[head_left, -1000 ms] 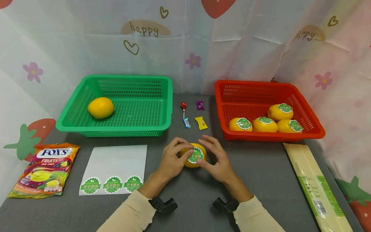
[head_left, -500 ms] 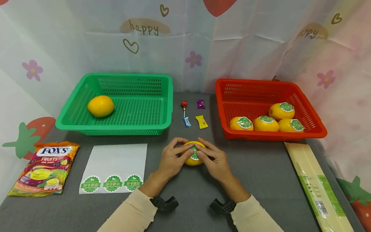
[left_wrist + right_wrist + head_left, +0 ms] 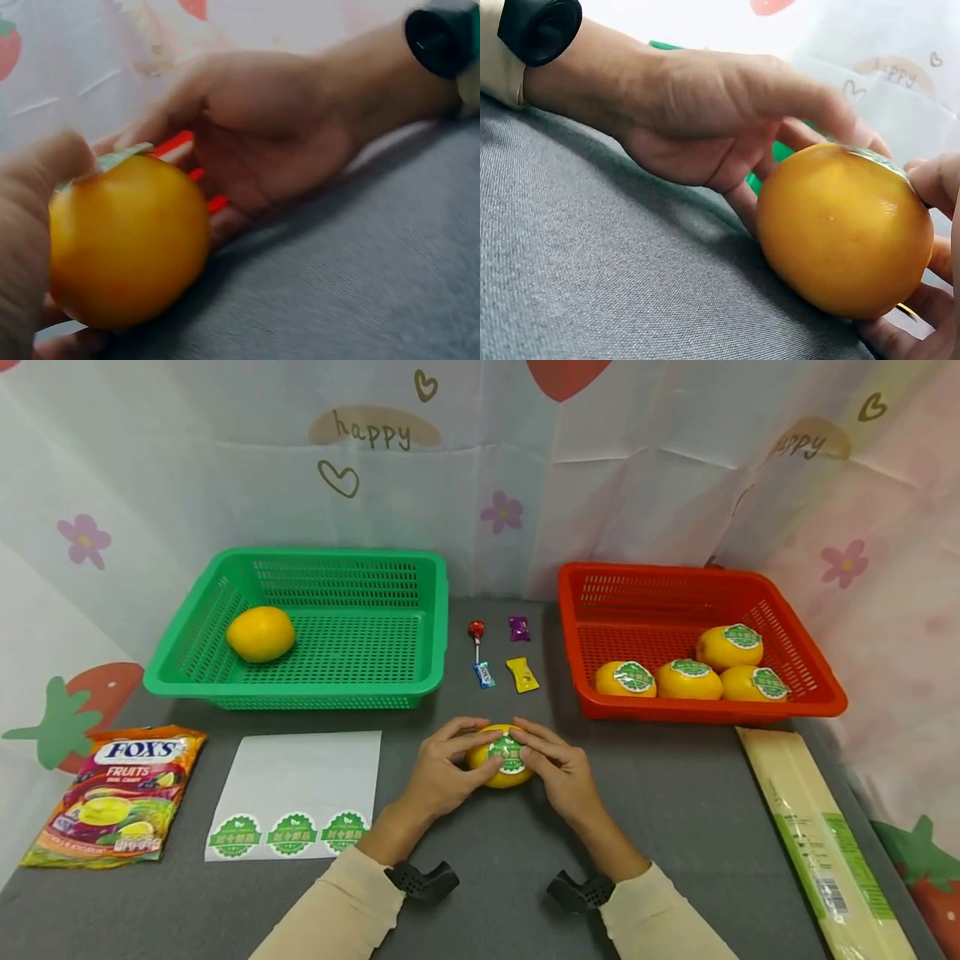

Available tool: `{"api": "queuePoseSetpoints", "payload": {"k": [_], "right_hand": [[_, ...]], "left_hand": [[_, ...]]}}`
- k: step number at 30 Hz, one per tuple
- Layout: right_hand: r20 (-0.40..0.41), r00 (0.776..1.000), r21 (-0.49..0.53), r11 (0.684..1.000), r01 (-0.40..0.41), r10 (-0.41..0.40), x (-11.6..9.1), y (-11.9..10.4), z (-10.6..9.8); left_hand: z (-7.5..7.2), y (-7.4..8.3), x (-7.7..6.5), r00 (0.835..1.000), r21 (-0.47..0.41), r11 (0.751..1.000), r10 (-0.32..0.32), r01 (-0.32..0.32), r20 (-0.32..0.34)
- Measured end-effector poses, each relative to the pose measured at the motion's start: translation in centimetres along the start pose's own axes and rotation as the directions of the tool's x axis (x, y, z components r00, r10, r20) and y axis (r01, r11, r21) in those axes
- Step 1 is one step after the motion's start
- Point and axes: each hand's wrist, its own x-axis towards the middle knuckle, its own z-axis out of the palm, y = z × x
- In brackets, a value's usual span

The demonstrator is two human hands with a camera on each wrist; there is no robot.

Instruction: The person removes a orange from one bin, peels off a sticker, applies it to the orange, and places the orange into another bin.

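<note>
A yellow lemon [image 3: 504, 781] rests on the grey table between both hands, with a round green-and-white sticker [image 3: 512, 757] on its upper side. My left hand [image 3: 442, 770] holds its left side, fingers curled behind and thumb at the sticker's edge. On the other side my right hand [image 3: 564, 777] curls round the fruit, its thumb by the sticker too. From the left wrist view the lemon [image 3: 139, 247] shows a bare side, with part of the sticker on top under a thumb. In the right wrist view the lemon [image 3: 840, 232] hides some fingertips.
A green basket [image 3: 322, 691] at the back left contains one plain lemon [image 3: 261, 635]. Several stickered lemons lie in the red basket [image 3: 697, 711]. Small candies and a lollipop [image 3: 476, 631] sit between them. A sticker sheet [image 3: 307, 772], candy bag [image 3: 120, 797] and long packet [image 3: 825, 843] flank the hands.
My right hand has come in from the right onto the lemon. The thumbs covered much of the sticker half a second ago; now they are farther apart and more of it shows.
</note>
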Motion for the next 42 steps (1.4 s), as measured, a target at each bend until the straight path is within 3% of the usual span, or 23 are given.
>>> {"api": "queuePoseSetpoints", "payload": {"k": [3, 7, 16, 20, 22, 24, 26, 29, 31, 32, 33, 35, 37, 39, 42], "right_hand": [[-0.009, 1.000, -0.021, 1.000, 0.011, -0.011, -0.2, 0.2, -0.1], [-0.014, 0.999, -0.039, 0.999, 0.031, -0.032, -0.2, 0.2, -0.1], [0.024, 1.000, 0.037, 0.999, -0.014, 0.013, 0.5, 0.0, -0.4], [-0.029, 0.986, 0.083, 0.984, -0.160, 0.162, 0.8, -0.1, -0.5], [-0.083, 0.962, 0.100, 0.962, -0.252, 0.261, 0.8, -0.5, -0.6], [-0.148, 0.939, 0.125, 0.948, -0.294, 0.311, 0.7, -1.4, -1.0], [-0.223, 0.937, 0.117, 0.962, -0.248, 0.269, 0.8, -3.1, -2.0], [-0.332, 0.940, 0.061, 0.996, -0.062, 0.079, 1.3, -6.3, -5.0], [-0.407, 0.912, -0.042, 0.998, 0.043, -0.057, 2.0, -8.1, -7.8], [-0.446, 0.890, -0.120, 0.992, 0.050, -0.099, 2.3, -8.8, -9.4], [-0.484, 0.865, -0.199, 0.979, 0.036, -0.130, 2.5, -9.3, -11.1], [-0.563, 0.814, -0.341, 0.937, -0.074, -0.141, 2.8, -9.6, -14.6], [-0.619, 0.778, -0.449, 0.861, -0.238, -0.107, 2.6, -9.3, -18.0], [-0.644, 0.763, -0.486, 0.796, -0.363, -0.045, 1.8, -8.7, -21.1], [-0.641, 0.765, -0.502, 0.717, -0.485, 0.068, 0.2, -7.8, -24.8]], "left_hand": [[0.7, 0.4, -0.1, 1.000, 0.104, 0.994, -0.022, 0.022, -0.003], [1.4, 0.9, -0.3, 0.999, 0.245, 0.969, -0.030, 0.021, 0.032], [1.0, 0.9, 0.0, 0.998, 0.290, 0.956, 0.033, -0.044, 0.045], [0.9, 0.9, 0.2, 0.998, 0.299, 0.953, 0.027, -0.043, 0.057], [0.9, 1.0, 0.2, 0.999, 0.299, 0.954, 0.007, -0.022, 0.050], [1.0, 0.9, 0.2, 0.999, 0.299, 0.954, -0.019, 0.005, 0.046], [1.2, 0.9, 0.0, 0.998, 0.300, 0.954, -0.046, 0.031, 0.045], [1.4, 0.8, -0.2, 0.996, 0.289, 0.956, -0.070, 0.053, 0.050], [1.4, 0.7, -0.3, 0.995, 0.278, 0.959, -0.078, 0.059, 0.057], [1.3, 0.6, -0.3, 0.995, 0.267, 0.962, -0.084, 0.064, 0.062], [1.2, 0.6, -0.3, 0.993, 0.258, 0.964, -0.088, 0.067, 0.073], [0.9, 0.5, -0.4, 0.989, 0.244, 0.967, -0.103, 0.075, 0.105], [0.5, 0.6, -0.3, 0.982, 0.230, 0.969, -0.123, 0.087, 0.146], [0.2, 0.7, -0.1, 0.970, 0.225, 0.969, -0.147, 0.102, 0.193], [-0.2, 1.2, 0.4, 0.950, 0.226, 0.966, -0.184, 0.127, 0.253]]}}
